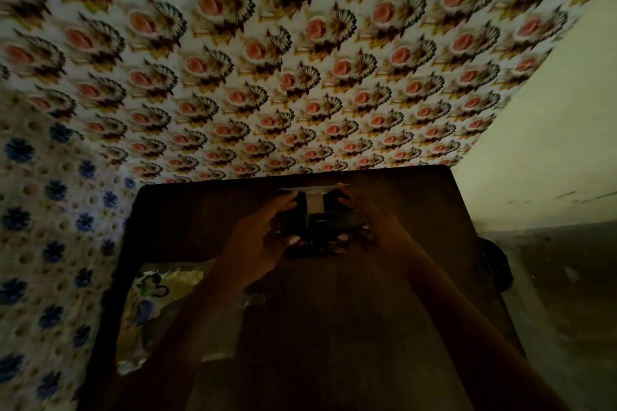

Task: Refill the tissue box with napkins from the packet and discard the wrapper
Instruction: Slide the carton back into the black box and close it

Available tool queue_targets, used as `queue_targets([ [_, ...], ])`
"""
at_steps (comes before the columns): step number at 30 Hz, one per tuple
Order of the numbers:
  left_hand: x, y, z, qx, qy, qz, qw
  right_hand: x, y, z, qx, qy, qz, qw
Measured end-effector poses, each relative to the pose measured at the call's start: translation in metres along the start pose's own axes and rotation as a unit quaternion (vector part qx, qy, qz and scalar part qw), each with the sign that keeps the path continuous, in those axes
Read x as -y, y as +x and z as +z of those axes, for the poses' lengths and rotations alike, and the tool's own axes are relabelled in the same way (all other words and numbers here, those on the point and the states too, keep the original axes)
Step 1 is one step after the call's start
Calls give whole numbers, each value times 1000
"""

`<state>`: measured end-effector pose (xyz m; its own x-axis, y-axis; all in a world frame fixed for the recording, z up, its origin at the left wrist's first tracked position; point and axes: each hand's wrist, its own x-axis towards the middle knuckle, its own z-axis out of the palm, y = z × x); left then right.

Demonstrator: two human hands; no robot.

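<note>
On the far part of the dark table (417, 277), the tissue box (320, 227) stands between the left hand (263, 237) and right hand (364, 220), both closed around its sides. White napkins (315, 198) stick out above the box. Left of the box lies the wrapper (157, 304), near the table edge.

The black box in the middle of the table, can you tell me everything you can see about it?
The tissue box looks dark, almost black, and boxy, though the dim light hides its material and details. It sits on the brown table, near the far edge. A white napkin sticks up from its top, spreading flat and wide at its upper end. The left hand grips its left side and the right hand its right side, with fingertips curled over the front.
</note>
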<state>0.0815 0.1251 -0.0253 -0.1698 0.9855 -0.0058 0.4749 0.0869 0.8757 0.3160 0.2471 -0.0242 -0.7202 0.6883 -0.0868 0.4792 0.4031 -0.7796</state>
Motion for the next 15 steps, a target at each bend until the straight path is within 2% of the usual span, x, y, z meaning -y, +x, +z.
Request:
queue_targets([
  [3,-9,6,2,-31,-15,1,999,8,-3,2,-17,70,18,997],
  [10,-7,19,4,-71,4,3,997,-2,5,8,-74,19,2,997],
  [15,-12,38,-2,-89,68,-79,991,-3,20,3,-80,20,12,997],
])
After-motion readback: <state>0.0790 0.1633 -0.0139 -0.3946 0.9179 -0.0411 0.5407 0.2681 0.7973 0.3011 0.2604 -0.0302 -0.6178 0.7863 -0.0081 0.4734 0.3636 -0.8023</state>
